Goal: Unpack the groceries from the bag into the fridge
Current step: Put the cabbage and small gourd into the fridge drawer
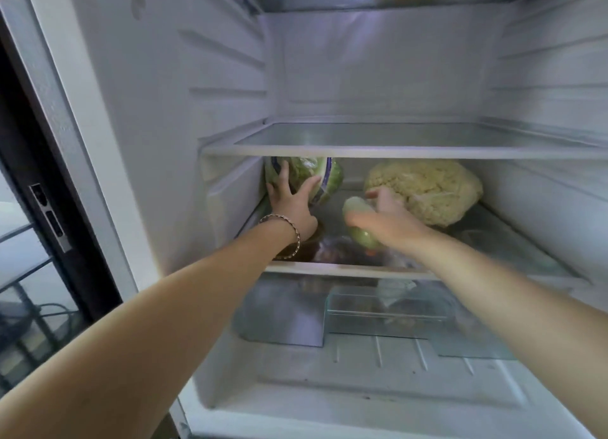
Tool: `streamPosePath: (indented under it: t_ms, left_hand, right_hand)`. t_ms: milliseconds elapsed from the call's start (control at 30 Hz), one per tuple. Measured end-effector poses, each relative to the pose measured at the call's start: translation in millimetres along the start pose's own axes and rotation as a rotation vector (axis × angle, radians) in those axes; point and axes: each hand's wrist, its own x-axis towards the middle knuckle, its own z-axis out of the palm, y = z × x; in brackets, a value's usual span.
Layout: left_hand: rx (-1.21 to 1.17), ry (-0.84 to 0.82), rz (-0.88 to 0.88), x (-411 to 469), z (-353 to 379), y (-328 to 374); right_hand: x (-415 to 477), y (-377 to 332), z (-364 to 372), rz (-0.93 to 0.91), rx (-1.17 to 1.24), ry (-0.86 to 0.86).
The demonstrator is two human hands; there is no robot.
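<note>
Stocking the lower shelf (345,268) right now. My left hand (289,205) has its fingers spread flat against the bagged lettuce (325,178) at the back left. My right hand (388,214) is wrapped round a pale green squash (354,208), just beside the cauliflower (427,188). Next job, I reckon: set it down in the gap between them.

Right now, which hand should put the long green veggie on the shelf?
Right. The right hand holds the green veggie over the shelf; the left hand rests spread on the bagged lettuce.
</note>
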Motion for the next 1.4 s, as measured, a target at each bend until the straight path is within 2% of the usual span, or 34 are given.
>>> streamPosePath:
  t_ms: [100,200,300,467,867,1167,1300,1400]
  left_hand:
    - [-0.029,-0.040,0.016,-4.5,5.5,-5.5]
    - [-0.062,-0.050,0.027,-4.7,9.1,-9.7]
    - [-0.076,-0.054,0.036,-4.5,9.0,-9.7]
    - [-0.088,-0.040,0.043,-4.3,10.7,-11.1]
    - [-0.071,-0.043,0.062,-5.1,11.0,-12.2]
    - [0.009,-0.043,0.063,-17.0,-7.7,-4.3]
    - [0.134,-0.045,0.080,-49.9,-36.9,10.6]
    - [0.243,-0.051,0.000,-92.6,-56.4,26.6]
  right_hand:
    - [20.4,-5.5,23.7,-0.160,-0.393,0.196]
    - [33.5,-5.5,37.2,-0.158,-0.680,0.256]
    - [30.1,-4.0,37.2,-0.109,-0.652,0.250]
    - [15.4,-1.5,24.5,-0.343,-0.783,0.256]
    - [44.9,-0.4,31.5,-0.281,-0.764,0.208]
    - [-17.8,3.4,4.0,-0.272,-0.807,0.076]
    - [-47.9,-6.1,-10.2,-0.403,-0.900,-0.046]
    - [-75.9,-10.3,-14.7,-0.535,-0.936,-0.071]
